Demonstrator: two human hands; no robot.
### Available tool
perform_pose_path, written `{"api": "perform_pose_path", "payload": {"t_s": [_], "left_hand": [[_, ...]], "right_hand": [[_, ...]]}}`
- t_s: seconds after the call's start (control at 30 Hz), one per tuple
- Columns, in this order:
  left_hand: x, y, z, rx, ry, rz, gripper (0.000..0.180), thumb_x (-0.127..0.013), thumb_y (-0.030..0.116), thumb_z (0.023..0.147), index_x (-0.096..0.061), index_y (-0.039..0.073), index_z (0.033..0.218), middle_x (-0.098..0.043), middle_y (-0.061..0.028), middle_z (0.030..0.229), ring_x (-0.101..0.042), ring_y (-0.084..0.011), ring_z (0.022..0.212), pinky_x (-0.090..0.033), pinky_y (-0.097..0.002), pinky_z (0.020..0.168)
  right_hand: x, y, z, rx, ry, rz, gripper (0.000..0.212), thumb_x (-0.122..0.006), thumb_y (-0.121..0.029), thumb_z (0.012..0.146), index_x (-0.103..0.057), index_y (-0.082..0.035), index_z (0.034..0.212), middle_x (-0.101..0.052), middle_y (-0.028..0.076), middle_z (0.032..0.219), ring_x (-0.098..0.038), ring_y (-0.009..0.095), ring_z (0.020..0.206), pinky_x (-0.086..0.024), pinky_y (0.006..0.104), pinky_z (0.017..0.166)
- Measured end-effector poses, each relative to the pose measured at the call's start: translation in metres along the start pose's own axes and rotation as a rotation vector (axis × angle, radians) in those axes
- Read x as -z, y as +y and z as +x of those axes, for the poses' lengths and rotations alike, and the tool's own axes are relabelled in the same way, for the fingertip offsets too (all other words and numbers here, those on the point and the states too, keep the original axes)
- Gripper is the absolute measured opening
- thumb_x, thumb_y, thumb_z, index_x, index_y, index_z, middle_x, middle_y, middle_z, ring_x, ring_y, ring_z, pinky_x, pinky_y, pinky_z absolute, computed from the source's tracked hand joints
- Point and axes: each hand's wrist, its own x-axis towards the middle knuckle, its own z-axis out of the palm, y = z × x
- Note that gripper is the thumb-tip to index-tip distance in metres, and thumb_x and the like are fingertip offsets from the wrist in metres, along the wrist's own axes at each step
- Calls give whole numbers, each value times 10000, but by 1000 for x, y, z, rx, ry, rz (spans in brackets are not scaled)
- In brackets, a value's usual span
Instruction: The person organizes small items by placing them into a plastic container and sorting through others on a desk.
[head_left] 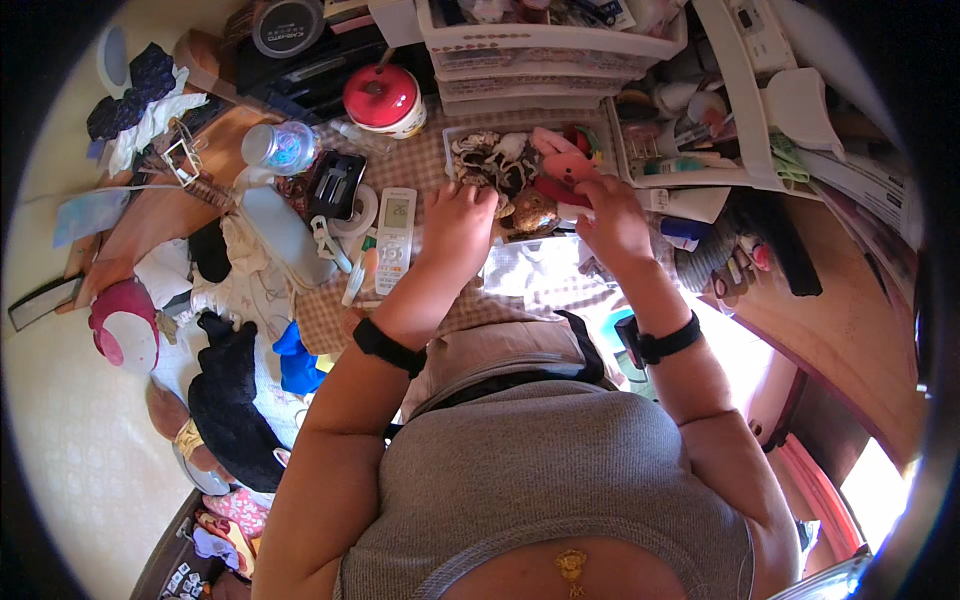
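Observation:
A shallow clear plastic box (530, 127) lies on the checked cloth in front of me, filled with hair scrunchies. Brown-and-cream scrunchies (488, 155) fill its left part. At the right are a pink plush piece (562, 158) and a dark red fabric band (556, 191), with a shiny brown-gold scrunchie (534, 212) by the near edge. Curled fingers of my left hand (458, 228) close over the box's near left edge. My right hand (613, 228) is closed at the right side, fingertips against the red band; a small white patch shows beside them, and what it grips is hidden.
White plastic drawers (545, 65) stand behind the box, with a white shelf rack (690, 178) to their right. Leftward are a white remote control (395, 240), a tape roll (357, 212), a red-lidded pot (382, 97) and a clear jar (280, 148). Clothes (235, 400) are heaped at far left.

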Motion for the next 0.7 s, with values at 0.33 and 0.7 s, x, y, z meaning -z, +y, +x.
{"api": "perform_pose_path", "payload": {"t_s": [0.33,0.7], "left_hand": [[21,-2,-22,459,123,-1099,302,-596,87,781,-530,19,1067,-615,-87,856,-585,-160,714,-462,-280,595],[40,-11,-64,742,228,-1793,351,-527,44,821,-465,-7,1163,-596,-84,1004,-621,-152,860,-537,-295,684]], "right_hand": [[27,-21,9,-377,-289,1521,543,-466,-35,802,-363,-25,1336,-520,89,1177,-545,206,998,-450,335,858],[7,-65,29,-346,-725,1764,436,-529,-190,866,-438,-46,1267,-552,92,1156,-545,220,1052,-439,378,916]]}}
